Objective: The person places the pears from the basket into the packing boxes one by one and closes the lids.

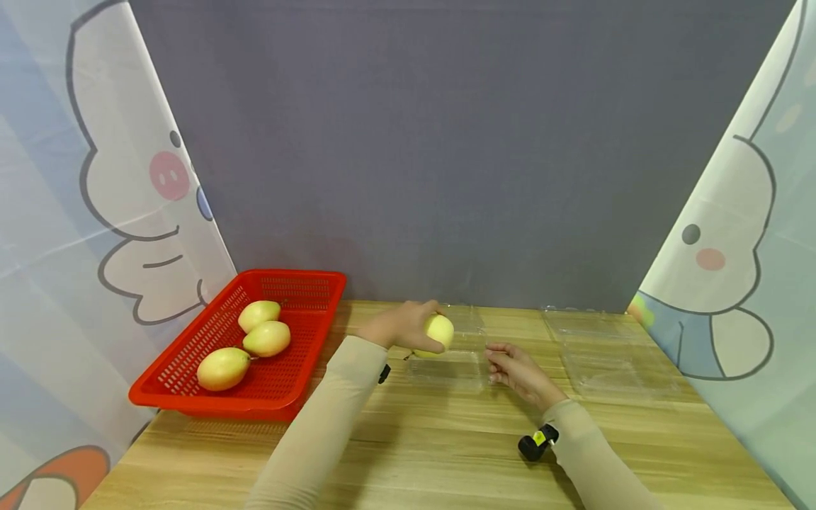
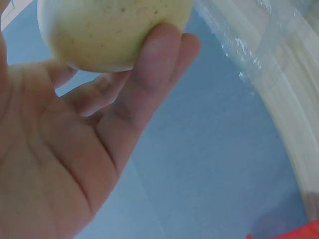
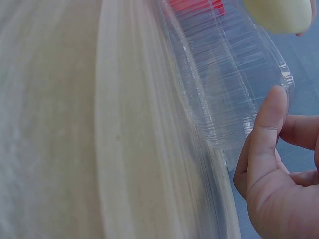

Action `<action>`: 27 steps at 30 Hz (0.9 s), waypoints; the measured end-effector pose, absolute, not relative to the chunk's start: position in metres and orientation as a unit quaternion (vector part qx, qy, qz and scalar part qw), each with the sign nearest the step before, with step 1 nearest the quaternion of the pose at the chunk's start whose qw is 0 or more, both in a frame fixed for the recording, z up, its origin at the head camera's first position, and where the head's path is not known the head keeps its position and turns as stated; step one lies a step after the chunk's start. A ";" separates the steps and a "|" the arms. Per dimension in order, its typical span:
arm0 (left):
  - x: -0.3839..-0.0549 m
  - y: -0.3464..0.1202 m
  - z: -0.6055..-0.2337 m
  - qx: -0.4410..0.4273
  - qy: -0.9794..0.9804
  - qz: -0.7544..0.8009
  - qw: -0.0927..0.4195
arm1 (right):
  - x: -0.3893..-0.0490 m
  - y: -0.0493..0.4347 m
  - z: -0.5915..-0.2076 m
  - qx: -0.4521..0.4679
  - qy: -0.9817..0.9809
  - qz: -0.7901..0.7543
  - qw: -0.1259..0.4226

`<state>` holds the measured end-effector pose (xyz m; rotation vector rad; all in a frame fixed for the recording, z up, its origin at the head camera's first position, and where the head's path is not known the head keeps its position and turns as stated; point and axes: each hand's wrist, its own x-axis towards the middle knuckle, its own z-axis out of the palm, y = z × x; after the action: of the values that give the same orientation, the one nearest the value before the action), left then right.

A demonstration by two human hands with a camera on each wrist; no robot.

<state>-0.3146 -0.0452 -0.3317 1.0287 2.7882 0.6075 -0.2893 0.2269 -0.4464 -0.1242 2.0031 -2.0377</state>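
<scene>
The left grip [image 1: 403,327] is grasping one pale yellow fruit [image 1: 440,333], with the fingers curled around it. This fruit is in the air, above a clear plastic container [image 1: 446,375]. The right grip [image 1: 521,374] pinches the right edge of this container. Farther to the right, another clear container [image 1: 612,358] lies on the wooden counter [image 1: 446,460]. At the left stands a red basket [image 1: 236,405] with three similar fruits [image 1: 266,338] inside.
</scene>
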 end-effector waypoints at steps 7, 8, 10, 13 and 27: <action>-0.313 -0.030 -0.338 0.320 0.924 0.203 0.052 | -0.289 0.225 -0.447 -0.042 0.695 -0.705 0.136; -0.313 -0.028 -0.339 0.316 0.926 0.200 0.050 | -0.289 0.225 -0.447 -0.040 0.695 -0.705 0.136; -0.314 -0.023 -0.342 0.312 0.929 0.193 0.041 | -0.290 0.226 -0.447 -0.037 0.696 -0.704 0.135; -0.315 -0.017 -0.347 0.309 0.932 0.186 0.032 | -0.290 0.226 -0.447 -0.033 0.696 -0.704 0.135; -0.316 0.005 -0.365 0.271 0.935 0.220 0.056 | -0.290 0.227 -0.448 -0.043 0.693 -0.707 0.137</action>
<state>-0.3158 0.0046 -0.3647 0.8231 2.8387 0.6670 -0.2900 0.2268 -0.4478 -0.1239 2.0048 -2.0463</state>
